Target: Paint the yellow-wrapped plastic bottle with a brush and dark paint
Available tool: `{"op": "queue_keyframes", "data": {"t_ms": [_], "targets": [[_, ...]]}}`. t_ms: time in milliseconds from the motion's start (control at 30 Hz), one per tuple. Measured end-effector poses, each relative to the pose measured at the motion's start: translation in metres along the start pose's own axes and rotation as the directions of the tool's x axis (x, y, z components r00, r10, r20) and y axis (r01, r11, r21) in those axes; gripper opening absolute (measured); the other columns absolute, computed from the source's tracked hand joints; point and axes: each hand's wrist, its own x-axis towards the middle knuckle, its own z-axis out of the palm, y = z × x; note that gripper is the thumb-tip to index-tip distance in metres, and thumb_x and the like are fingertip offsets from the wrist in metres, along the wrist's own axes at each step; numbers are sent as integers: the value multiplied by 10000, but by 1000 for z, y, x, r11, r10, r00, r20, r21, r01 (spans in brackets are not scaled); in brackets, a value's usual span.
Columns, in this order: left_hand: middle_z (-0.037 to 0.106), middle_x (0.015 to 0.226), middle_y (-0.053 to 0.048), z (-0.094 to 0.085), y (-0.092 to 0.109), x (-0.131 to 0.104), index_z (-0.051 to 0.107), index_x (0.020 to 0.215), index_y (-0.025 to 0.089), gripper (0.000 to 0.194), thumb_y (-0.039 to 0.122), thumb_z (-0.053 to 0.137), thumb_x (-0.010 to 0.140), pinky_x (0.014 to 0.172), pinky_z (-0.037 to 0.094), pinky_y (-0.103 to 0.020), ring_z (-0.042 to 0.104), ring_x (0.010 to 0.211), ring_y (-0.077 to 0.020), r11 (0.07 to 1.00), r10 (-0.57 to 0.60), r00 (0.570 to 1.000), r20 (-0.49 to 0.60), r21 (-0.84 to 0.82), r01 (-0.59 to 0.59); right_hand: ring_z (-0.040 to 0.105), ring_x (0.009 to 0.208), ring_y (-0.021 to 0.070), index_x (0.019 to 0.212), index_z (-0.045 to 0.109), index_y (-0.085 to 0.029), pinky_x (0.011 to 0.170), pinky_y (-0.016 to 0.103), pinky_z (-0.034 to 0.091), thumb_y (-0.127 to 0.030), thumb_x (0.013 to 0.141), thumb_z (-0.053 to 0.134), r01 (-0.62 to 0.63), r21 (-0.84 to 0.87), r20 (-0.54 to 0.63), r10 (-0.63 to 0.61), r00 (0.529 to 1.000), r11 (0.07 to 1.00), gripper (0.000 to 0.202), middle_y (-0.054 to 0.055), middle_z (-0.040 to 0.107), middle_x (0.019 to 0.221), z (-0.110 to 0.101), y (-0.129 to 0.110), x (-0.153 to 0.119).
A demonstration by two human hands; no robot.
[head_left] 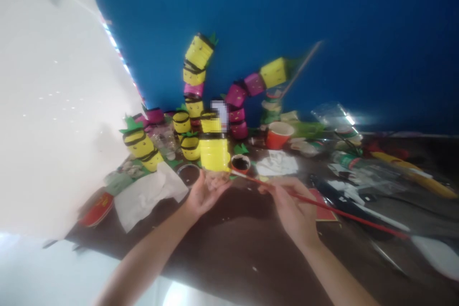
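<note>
My left hand [201, 197] is closed around the unpainted lower end of a yellow-painted plastic bottle piece [214, 154], which stands upright above the table. My right hand [293, 209] grips a long red paintbrush [353, 217]. The bristle end reaches the lower right side of the yellow paint, seemingly touching it. Just behind the brush tip is a small cup [240, 163] with dark contents. Blur hides the fine detail at the contact point.
Stacked yellow and pink containers [194, 75] with black bands rise against the blue wall. A crumpled white paper [148, 196] lies left, near a red container [96, 209]. To the right are an orange cup [278, 135], a white tissue [277, 163], clear plastic bottles and a yellow-handled tool [412, 173].
</note>
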Motion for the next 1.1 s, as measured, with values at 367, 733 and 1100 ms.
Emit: {"op": "queue_keyframes", "data": {"t_ms": [367,733,1100], "targets": [[688,1077,-140,3,1,-1,404,1379,122,594,485,403,909,1034,375,-421,645,1013,-227,1000,9,1000,-5,10,-9,672,719,159,849,637,-226,694,313,569,-277,849,600,-4,-6,-47,3,999,1000,63,17,672,780,1,-2,0],[710,978,-117,4,-1,-2,497,1292,115,521,459,434,906,1054,357,-456,655,971,-226,1000,27,999,-19,-2,-27,674,696,157,843,645,-222,679,299,564,-278,856,590,33,-120,-25,-37,999,992,80,17,683,745,6,-9,-1],[707,1036,-96,-1,-3,0,579,1204,164,493,429,637,793,1090,308,-466,626,1053,-242,997,27,993,113,70,-35,683,712,163,843,650,-225,676,295,569,-287,852,592,46,-160,52,-38,998,986,86,35,696,789,10,-16,-2]]}}
